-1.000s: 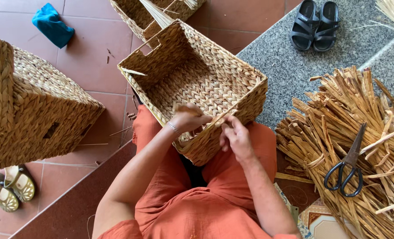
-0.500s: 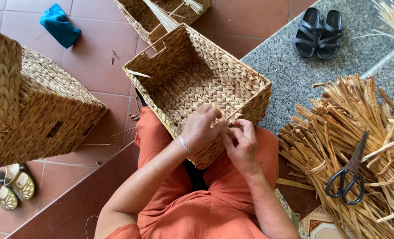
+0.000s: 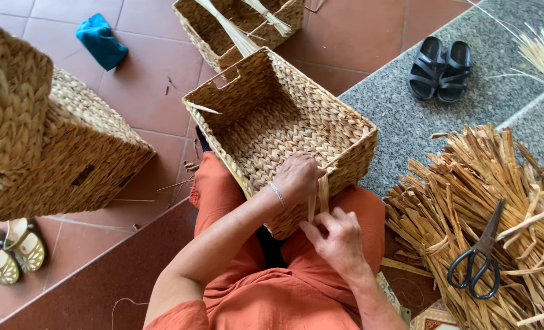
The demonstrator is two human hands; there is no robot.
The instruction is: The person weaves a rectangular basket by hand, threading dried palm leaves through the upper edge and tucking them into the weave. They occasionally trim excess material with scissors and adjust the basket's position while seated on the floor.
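A rectangular woven straw basket (image 3: 266, 91) rests on my lap, tilted, its open top facing up. My left hand (image 3: 296, 177) lies over the basket's near rim, fingers curled on the weave where a flat straw strand (image 3: 323, 194) comes out. My right hand (image 3: 336, 235) sits just below the rim and pinches the lower end of that strand, which hangs down the basket's outer wall. A thin bracelet circles my left wrist. I wear orange clothes.
A pile of dried straw strips (image 3: 467, 201) lies at the right with black scissors (image 3: 477, 263) on it. Finished baskets (image 3: 46, 153) stack at the left, another basket (image 3: 241, 24) behind. Black sandals (image 3: 440, 67), pale shoes (image 3: 9, 253) and a blue cloth (image 3: 101, 40) lie on the floor.
Both hands shifted along the near rim toward the right corner. The right hand dropped lower, drawing the strand down the outside wall.
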